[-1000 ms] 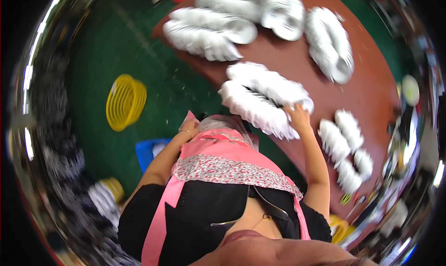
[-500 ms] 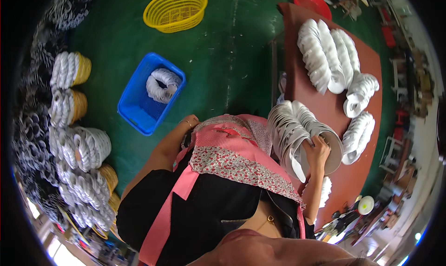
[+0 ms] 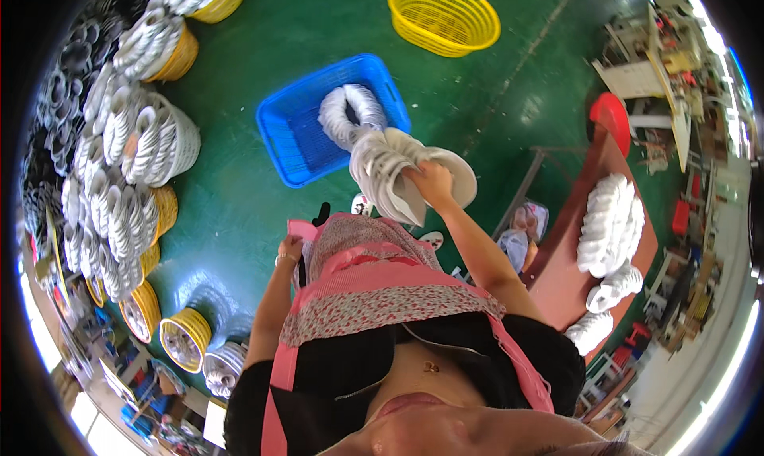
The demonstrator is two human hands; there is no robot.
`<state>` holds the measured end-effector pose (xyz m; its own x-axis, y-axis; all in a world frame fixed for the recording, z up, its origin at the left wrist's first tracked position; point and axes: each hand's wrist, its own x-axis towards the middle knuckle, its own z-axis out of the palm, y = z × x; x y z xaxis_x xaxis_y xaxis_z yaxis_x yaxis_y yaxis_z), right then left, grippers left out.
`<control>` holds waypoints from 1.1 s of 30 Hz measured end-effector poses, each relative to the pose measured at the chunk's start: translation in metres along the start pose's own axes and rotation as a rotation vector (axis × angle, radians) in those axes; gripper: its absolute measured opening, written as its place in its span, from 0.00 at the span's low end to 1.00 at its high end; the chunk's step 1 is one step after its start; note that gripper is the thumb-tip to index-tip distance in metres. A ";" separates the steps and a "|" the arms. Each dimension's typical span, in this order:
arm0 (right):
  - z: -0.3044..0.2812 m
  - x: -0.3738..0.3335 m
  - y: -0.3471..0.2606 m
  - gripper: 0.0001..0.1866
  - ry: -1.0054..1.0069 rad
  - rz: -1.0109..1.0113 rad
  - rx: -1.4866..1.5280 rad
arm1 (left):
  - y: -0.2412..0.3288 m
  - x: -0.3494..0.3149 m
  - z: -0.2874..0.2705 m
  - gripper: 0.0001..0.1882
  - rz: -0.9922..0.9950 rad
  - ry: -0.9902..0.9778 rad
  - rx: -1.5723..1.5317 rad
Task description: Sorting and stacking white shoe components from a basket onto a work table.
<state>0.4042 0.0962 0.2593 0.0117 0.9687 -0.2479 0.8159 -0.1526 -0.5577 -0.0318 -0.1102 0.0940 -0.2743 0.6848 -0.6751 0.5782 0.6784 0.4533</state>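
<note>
My right hand [image 3: 432,183] grips a nested stack of white curved pieces [image 3: 382,168] that look like shoe uppers. The stack hangs over the near right side of a blue plastic basket [image 3: 280,147]. Inside that basket, a ring-shaped bundle of similar white pieces [image 3: 334,115] lies at the right end, partly covered by the held stack. My left hand [image 3: 290,249] is at the left side of my pink, flower-patterned apron [image 3: 374,306], its fingers closed at a pink edge of the cloth.
At right, a reddish-brown table [image 3: 557,269] bears more white stacks [image 3: 609,225]; a red basin [image 3: 610,122] is at its far end. A yellow basket [image 3: 444,18] stands on the green floor ahead. Filled baskets [image 3: 171,142] line the left, beside dark piles [image 3: 68,98].
I have turned left from the table toward the blue basket. My right hand has carried the white stack off the table side to the basket's edge. My left hand stays by the apron.
</note>
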 end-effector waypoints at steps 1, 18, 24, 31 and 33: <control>0.025 0.025 -0.018 0.25 -0.017 -0.035 0.027 | -0.040 -0.012 -0.004 0.15 -0.064 0.032 -0.105; 0.153 -0.012 0.042 0.12 -0.626 -0.214 -0.041 | -0.030 -0.062 0.049 0.16 -0.116 -0.337 0.201; 0.052 -0.068 0.167 0.14 -0.190 0.350 -0.091 | 0.036 0.127 0.013 0.14 0.300 -0.281 0.283; 0.001 -0.206 0.203 0.18 0.495 0.815 0.336 | 0.237 0.266 0.063 0.11 1.441 -0.319 1.604; 0.002 -0.276 0.225 0.16 0.626 0.870 0.368 | 0.295 0.242 0.113 0.11 1.545 -0.357 1.644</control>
<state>0.5834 -0.2058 0.2001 0.8637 0.4168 -0.2832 0.1704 -0.7704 -0.6144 0.1596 0.2258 -0.0014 0.8422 0.1137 -0.5271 0.1202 -0.9925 -0.0220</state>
